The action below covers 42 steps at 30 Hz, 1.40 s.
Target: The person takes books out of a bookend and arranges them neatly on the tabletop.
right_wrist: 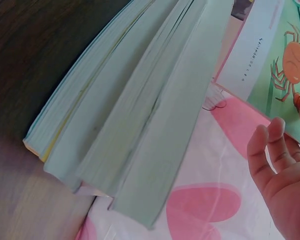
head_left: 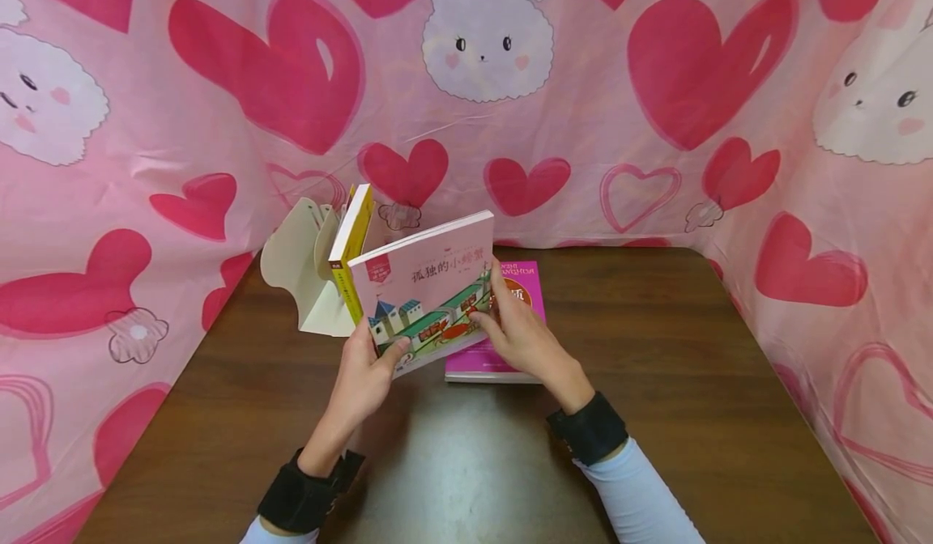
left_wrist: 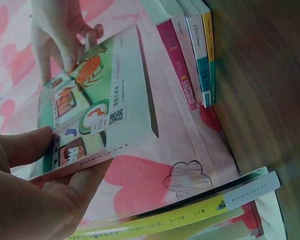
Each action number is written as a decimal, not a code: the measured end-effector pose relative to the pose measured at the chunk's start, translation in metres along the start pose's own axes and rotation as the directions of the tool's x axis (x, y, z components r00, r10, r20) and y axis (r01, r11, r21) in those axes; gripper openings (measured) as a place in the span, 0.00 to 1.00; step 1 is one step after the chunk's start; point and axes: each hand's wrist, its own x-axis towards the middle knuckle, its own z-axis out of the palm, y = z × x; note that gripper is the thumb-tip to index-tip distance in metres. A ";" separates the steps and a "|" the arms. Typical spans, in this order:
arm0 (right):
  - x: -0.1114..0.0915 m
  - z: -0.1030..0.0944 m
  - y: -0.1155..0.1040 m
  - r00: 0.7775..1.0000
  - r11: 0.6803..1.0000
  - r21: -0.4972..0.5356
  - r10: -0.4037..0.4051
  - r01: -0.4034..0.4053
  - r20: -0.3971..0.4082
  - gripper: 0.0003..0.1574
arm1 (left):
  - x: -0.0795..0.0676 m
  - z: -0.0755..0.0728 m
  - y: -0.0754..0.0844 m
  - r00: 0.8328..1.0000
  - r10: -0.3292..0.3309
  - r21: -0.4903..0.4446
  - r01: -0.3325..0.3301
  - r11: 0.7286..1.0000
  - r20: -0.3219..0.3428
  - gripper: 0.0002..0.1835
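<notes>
A thin pink picture book (head_left: 430,277) with a crab and houses on its cover is held up, tilted, over the table. My left hand (head_left: 362,378) grips its lower left corner, thumb on the cover. At the right edge, my right hand (head_left: 526,337) pinches the book, thumb in front. In the left wrist view the book's cover (left_wrist: 90,95) shows the orange crab, with left fingers behind the spine. Behind and partly under it in the head view lies a stack of books topped by a magenta one (head_left: 484,366).
A cream book stand (head_left: 287,273) stands at the back left, with a yellow-spined book (head_left: 352,232) upright in it. The right wrist view shows the page edges of several stacked books (right_wrist: 135,110). Pink heart-patterned cloth (head_left: 598,123) encloses the brown table (head_left: 656,414).
</notes>
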 end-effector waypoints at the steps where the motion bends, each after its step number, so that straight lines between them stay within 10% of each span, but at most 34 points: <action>1: 0.000 0.000 0.000 1.000 1.000 -0.005 -0.006 0.006 -0.003 0.69 | 0.000 0.000 0.000 1.000 0.001 -0.005 -0.001 1.000 -0.001 0.31; 11: -0.003 0.000 0.002 1.000 1.000 -0.019 0.002 -0.002 -0.022 0.68 | -0.001 0.010 -0.008 0.990 0.096 -0.155 -0.111 0.982 -0.101 0.35; 26: -0.001 -0.001 0.003 0.998 0.999 -0.017 -0.038 0.037 -0.053 0.66 | 0.008 0.028 -0.027 0.917 0.329 -0.246 -0.381 0.891 -0.227 0.41; 42: -0.003 -0.007 0.006 0.998 0.995 -0.095 0.027 -0.032 -0.059 0.63 | 0.018 0.023 -0.030 0.937 0.306 -0.034 -0.316 0.948 -0.166 0.47</action>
